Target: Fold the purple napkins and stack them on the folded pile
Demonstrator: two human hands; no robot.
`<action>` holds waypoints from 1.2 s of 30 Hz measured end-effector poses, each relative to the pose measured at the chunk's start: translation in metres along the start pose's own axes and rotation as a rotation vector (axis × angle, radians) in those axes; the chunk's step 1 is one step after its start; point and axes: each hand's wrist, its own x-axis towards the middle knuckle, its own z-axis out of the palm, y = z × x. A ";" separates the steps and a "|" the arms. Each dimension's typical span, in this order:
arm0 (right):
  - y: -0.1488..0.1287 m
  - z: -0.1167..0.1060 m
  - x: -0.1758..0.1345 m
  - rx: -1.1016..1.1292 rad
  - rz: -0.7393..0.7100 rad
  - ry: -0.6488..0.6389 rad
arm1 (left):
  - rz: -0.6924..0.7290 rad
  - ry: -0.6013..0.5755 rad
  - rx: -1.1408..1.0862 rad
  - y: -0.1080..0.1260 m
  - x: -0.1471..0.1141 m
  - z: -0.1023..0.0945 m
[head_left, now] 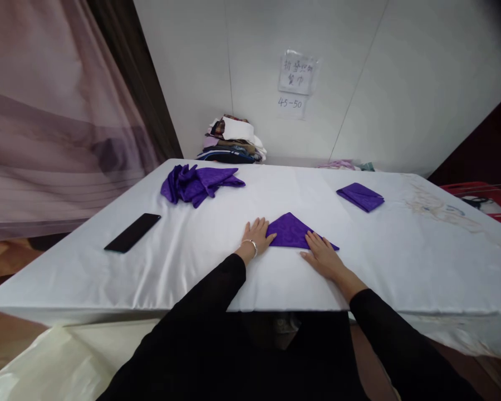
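Observation:
A purple napkin [290, 229], folded into a triangle, lies on the white-covered table [275, 287] with its point facing away from me. On its left corner rests my left hand [256, 233], palm down, fingers stretched out, a bracelet at the wrist. My right hand [322, 253] lies flat on the napkin's right side, its fingers extended. Further right is a compact folded purple napkin [360, 197]. Toward the back left sits a crumpled heap of purple napkins [198, 182], apart from both hands.
A black phone [133, 233] lies on the left side of the table. Stacked clothes [231, 140] stand behind the far edge, below handwritten signs [295, 78] on the wall. A curtain [62, 111] hangs at left. A red basket [484, 195] is beyond the right edge.

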 end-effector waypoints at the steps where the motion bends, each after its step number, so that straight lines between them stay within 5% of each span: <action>1: 0.000 0.000 0.000 0.005 -0.001 0.001 | -0.020 0.003 0.006 -0.007 -0.003 -0.001; 9: -0.004 -0.003 0.001 0.023 0.015 -0.024 | -0.162 0.001 0.060 -0.049 -0.020 -0.013; 13: -0.004 -0.003 0.002 0.011 0.013 -0.037 | -0.236 0.077 0.063 -0.038 -0.017 -0.019; 17: -0.005 -0.004 0.003 -0.011 0.025 -0.063 | -0.026 0.204 0.067 0.011 -0.005 -0.014; 21: -0.008 -0.006 0.004 -0.016 0.030 -0.083 | 0.271 0.126 0.047 0.049 0.009 0.001; 25: -0.009 -0.009 0.002 0.001 0.057 -0.117 | 0.249 0.017 0.018 0.047 0.020 0.013; 29: -0.020 -0.020 0.008 0.034 0.114 -0.144 | 0.244 0.026 0.004 0.037 0.022 0.017; 36: -0.079 -0.032 0.068 0.268 0.004 -0.140 | 0.322 -0.017 0.111 0.036 0.022 0.022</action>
